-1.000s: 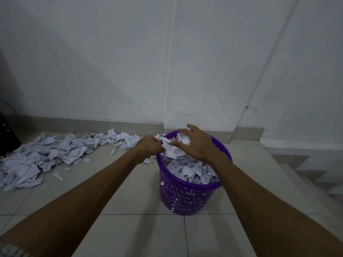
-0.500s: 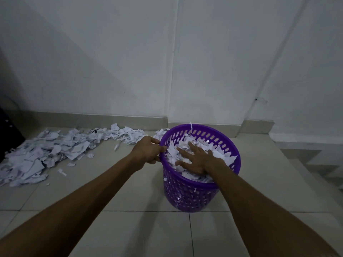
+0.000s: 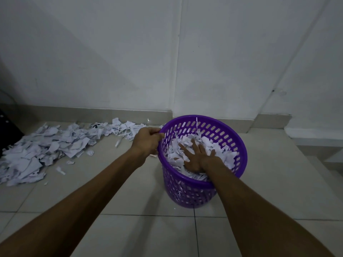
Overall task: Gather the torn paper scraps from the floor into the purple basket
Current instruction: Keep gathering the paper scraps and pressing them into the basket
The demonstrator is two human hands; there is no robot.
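Partly done: purple basket point(image 3: 232, 127) upright on the floor point(image 3: 130, 210), well filled with scraps. Left hand point(image 3: 146, 141) gripping its rim, right hand point(image 3: 196, 156) pressing flat, fingers spread, on the paper inside. Large pile of torn paper scraps point(image 3: 46, 149) left on the floor, well apart.

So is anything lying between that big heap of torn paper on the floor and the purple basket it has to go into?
Nothing visible does. Only bare tile separates the paper scraps from the purple basket. The left hand grips the basket's near-left rim, and the right hand presses flat on the paper inside, so the basket's open mouth is partly taken up.
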